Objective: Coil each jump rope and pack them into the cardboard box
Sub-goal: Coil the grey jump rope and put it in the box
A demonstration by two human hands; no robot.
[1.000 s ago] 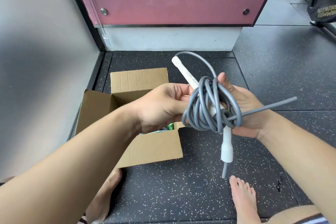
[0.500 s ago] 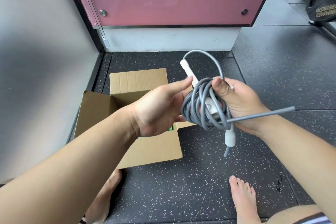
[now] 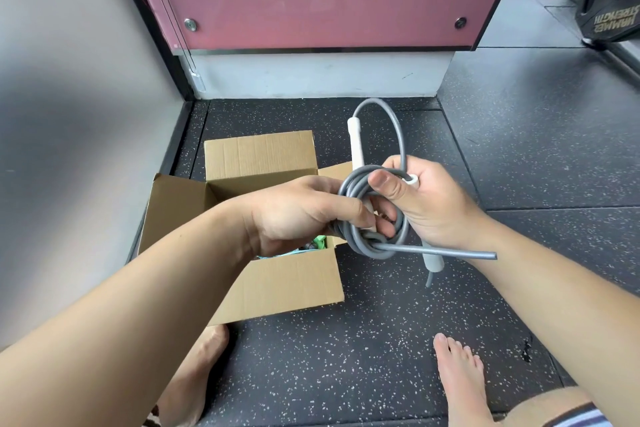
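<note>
A grey jump rope [image 3: 372, 246] with white handles is wound into a coil and held above the floor between both hands. My right hand [image 3: 429, 204] grips the coil's right side, thumb pressed over the strands. My left hand [image 3: 304, 215] closes on the coil's left side. One white handle [image 3: 356, 139] sticks up behind the coil, another [image 3: 433, 262] hangs below it. A loose grey end [image 3: 450, 252] juts out to the right. The open cardboard box [image 3: 287, 282] stands on the floor below my left hand, with green and blue items [image 3: 317, 244] inside.
A grey wall runs along the left, and a pink panel on a white base [image 3: 311, 74] stands behind the box. My bare feet [image 3: 457, 381] rest on the speckled black floor. A black weight plate [image 3: 609, 7] is at the far right.
My left hand has gone from open beside the coil to closed on it. The coil has tilted flatter and dropped slightly, and the upper handle stands more upright.
</note>
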